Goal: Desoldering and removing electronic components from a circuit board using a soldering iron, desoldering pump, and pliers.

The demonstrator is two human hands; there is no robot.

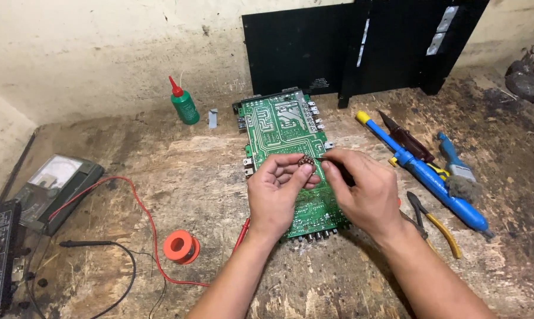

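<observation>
both hands on a small part over the circuit board

landmark: green circuit board (286, 155), lying flat on the worn wooden counter (178, 177), solder side up.

left hand (277, 195) above the near half of the board, grip closed: thumb and fingertips pinch a small brown component (306, 160). right hand (364, 192) just right of it, also over the board, grip closed on a thin dark tool (321, 158); its tip meets the component. kind of tool cannot be told.

right of the board: blue desoldering pump (423, 174) with yellow end, lying diagonally; yellow-handled pliers (438, 227) nearer the body. left of the board: orange solder spool (181, 246), red test lead (140, 204), black probe (86, 243), analog multimeter (57, 189) further left. behind the board to the left: green bottle (184, 105) with red nozzle, upright. directly behind: black panel (302, 50) against the wall.
</observation>
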